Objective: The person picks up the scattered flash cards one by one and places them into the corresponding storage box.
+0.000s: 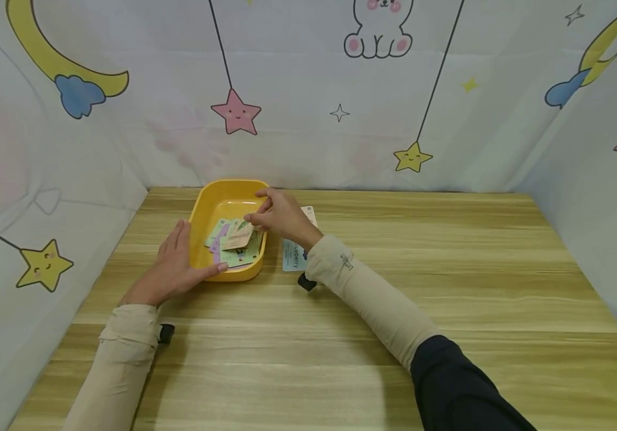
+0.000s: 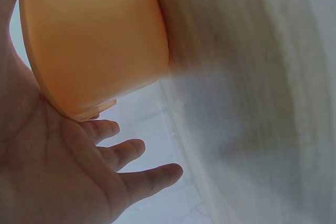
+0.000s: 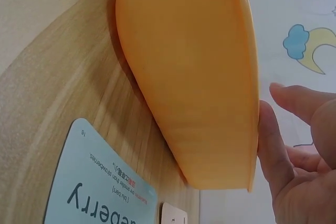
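Note:
A yellow plastic bin [image 1: 198,209] stands on the table, with several printed cards [image 1: 239,256] overlapping inside it. My left hand [image 1: 173,263] rests against its left side, thumb across the near rim; in the left wrist view the fingers [image 2: 152,179] stretch out past the wall. Over the bin's right side is my right hand [image 1: 286,218], its thumb and fingertips apart just above a tilted beige card [image 1: 239,236]. The right wrist view shows a finger [image 3: 269,129] close to the rim and a gap to the thumb. Contact with the beige card is unclear.
A blueberry card [image 1: 292,256] lies on the table right of the bin, partly under my right wrist. Another white card [image 1: 310,213] shows behind that hand. The wood-grain table [image 1: 437,287] meets a printed cloth backdrop [image 1: 313,149] just behind the bin.

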Demonstrator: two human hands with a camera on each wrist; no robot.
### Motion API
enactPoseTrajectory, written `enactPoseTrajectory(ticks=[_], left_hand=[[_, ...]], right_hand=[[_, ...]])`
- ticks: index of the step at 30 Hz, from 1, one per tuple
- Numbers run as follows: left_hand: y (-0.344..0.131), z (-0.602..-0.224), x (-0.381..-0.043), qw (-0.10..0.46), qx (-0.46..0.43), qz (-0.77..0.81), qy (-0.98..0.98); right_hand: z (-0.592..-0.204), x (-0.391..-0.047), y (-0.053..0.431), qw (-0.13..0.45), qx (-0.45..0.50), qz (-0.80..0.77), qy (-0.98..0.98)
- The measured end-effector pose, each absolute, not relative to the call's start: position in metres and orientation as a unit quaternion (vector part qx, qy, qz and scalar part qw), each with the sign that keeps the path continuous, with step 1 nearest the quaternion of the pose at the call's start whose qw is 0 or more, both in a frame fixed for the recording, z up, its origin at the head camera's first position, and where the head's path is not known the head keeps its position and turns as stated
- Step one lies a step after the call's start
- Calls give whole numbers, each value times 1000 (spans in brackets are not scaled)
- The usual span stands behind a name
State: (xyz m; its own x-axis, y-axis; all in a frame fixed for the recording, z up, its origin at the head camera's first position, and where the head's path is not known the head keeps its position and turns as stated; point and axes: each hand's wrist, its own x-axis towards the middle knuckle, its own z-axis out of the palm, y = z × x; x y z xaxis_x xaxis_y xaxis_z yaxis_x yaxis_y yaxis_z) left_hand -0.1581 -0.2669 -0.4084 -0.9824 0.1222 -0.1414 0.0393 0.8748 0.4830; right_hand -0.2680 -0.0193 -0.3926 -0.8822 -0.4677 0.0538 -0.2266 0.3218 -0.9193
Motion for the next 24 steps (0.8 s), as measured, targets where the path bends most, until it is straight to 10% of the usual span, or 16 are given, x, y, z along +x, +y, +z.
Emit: enactPoseTrajectory(ticks=[24], left_hand=[[-265,-408,-158,79,41,243,966]], right_hand=[[-393,-258,11,137,-253,-588,755]])
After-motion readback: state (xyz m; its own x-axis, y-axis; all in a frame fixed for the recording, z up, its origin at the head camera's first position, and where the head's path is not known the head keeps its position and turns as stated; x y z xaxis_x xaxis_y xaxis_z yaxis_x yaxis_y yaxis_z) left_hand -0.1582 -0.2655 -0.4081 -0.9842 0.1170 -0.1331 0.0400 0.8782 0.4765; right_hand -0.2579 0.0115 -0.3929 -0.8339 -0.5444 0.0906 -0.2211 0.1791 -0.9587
